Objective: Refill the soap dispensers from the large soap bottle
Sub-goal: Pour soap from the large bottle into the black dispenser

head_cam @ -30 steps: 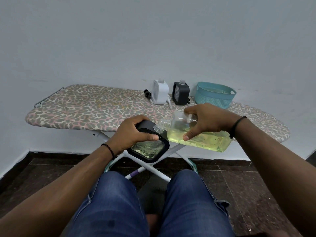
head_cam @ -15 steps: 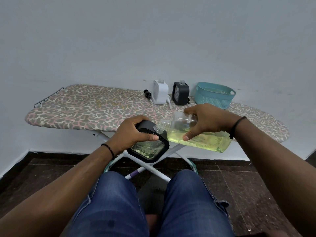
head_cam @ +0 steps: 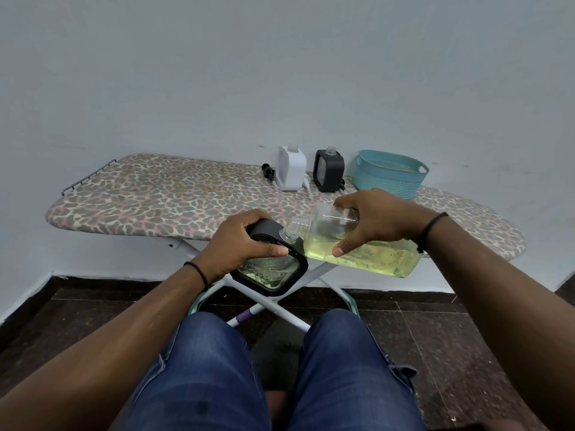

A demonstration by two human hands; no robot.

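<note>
Head view shows the right hand point(head_cam: 376, 219) wrapped over the large soap bottle point(head_cam: 357, 247), which is tipped nearly flat with its open neck at the top of the black dispenser point(head_cam: 270, 262); the left hand point(head_cam: 241, 247) grips that dispenser by its upper corner, held in the air in front of the ironing board point(head_cam: 149, 200). Yellow-green soap already shows behind the dispenser's window, so this fill looks under way, though I cannot tell if liquid is flowing at the neck. At the board's far edge the white dispenser point(head_cam: 291, 169) and a second black dispenser point(head_cam: 329, 175) stand uncapped near the teal basket point(head_cam: 389, 178), probably not yet filled.
</note>
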